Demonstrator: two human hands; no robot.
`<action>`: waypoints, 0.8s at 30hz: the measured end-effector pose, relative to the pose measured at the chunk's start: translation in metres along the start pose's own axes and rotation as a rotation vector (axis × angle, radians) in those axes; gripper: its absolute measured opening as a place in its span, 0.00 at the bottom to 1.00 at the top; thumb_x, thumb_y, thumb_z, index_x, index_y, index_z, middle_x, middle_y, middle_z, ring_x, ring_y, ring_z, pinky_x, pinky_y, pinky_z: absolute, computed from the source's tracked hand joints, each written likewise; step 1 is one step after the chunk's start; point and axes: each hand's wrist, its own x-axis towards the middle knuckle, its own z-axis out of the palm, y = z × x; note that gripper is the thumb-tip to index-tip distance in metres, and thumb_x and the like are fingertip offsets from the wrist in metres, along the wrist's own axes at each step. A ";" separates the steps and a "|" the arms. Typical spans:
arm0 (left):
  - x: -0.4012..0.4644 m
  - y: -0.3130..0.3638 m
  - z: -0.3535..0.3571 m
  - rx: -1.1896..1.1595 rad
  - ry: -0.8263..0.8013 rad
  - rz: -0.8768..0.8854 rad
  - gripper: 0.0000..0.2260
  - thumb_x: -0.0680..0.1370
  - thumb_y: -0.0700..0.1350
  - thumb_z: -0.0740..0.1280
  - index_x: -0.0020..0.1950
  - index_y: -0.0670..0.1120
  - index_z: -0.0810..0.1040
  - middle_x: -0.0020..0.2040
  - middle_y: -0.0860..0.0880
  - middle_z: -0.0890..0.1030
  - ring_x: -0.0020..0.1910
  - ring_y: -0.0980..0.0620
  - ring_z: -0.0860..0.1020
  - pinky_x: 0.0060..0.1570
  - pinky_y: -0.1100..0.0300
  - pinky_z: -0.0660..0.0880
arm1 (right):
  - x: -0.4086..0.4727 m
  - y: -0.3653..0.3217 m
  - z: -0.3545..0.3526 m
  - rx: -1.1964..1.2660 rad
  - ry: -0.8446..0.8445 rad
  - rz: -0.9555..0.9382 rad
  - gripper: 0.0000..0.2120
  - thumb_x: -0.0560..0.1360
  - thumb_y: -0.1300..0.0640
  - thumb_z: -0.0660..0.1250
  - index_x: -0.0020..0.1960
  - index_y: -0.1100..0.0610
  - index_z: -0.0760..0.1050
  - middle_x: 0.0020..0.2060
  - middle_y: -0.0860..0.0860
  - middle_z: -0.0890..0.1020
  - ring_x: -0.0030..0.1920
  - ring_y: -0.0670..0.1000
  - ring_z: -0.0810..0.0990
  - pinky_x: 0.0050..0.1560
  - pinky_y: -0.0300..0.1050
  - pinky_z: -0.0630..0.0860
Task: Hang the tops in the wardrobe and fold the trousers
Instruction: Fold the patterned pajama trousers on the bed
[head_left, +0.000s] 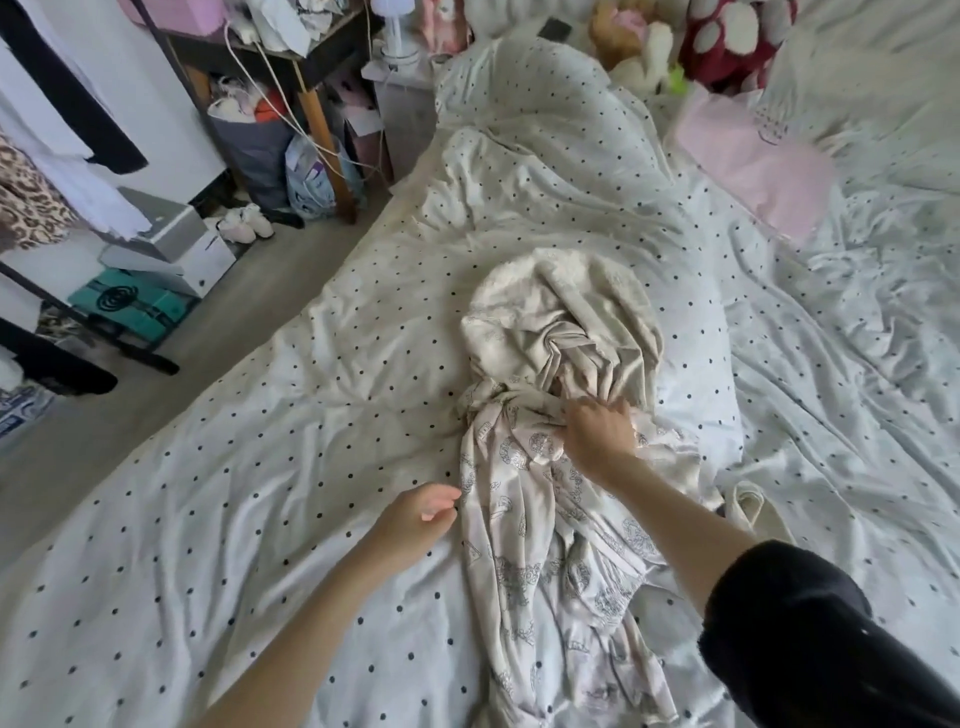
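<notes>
Both hands' fingers (592, 410) meet the printed trousers (524, 530): right gripping, left touching.

Right hand (597, 434) grips the printed garment (524, 525) (left hand (421, 512) beside it) on the dotted duvet (234, 519).

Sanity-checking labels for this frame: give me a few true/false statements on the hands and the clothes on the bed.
1. The right hand grips the bunched printed garment. True.
2. The left hand holds a hanger. False: it holds nothing; its loosely curled fingers are at the garment's left edge.
3. The printed garment lies neatly folded. False: it is crumpled and stretched out along the polka-dot duvet.
4. A cream fleecy garment lies bunched just beyond the right hand. True.
5. A pink cloth lies on the far right of the bed. True.
</notes>
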 end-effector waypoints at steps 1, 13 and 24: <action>0.002 0.005 0.001 -0.060 0.027 -0.011 0.11 0.80 0.40 0.61 0.61 0.48 0.73 0.61 0.47 0.77 0.58 0.51 0.75 0.56 0.58 0.73 | -0.010 0.003 0.006 0.045 0.072 -0.037 0.06 0.80 0.55 0.61 0.51 0.57 0.73 0.45 0.50 0.77 0.46 0.52 0.74 0.70 0.57 0.60; -0.012 0.089 0.066 -0.051 0.058 -0.159 0.28 0.75 0.43 0.68 0.72 0.40 0.61 0.68 0.44 0.69 0.63 0.47 0.72 0.60 0.58 0.70 | -0.167 0.051 -0.004 0.281 -0.322 -0.298 0.12 0.77 0.54 0.65 0.59 0.57 0.76 0.53 0.50 0.82 0.50 0.49 0.81 0.55 0.41 0.77; -0.105 0.031 0.070 0.306 -0.473 -0.231 0.05 0.73 0.45 0.71 0.43 0.44 0.79 0.33 0.56 0.75 0.32 0.60 0.72 0.32 0.70 0.65 | -0.189 0.077 0.009 0.173 -0.070 -0.067 0.29 0.78 0.46 0.60 0.76 0.48 0.54 0.73 0.48 0.60 0.71 0.50 0.62 0.70 0.50 0.61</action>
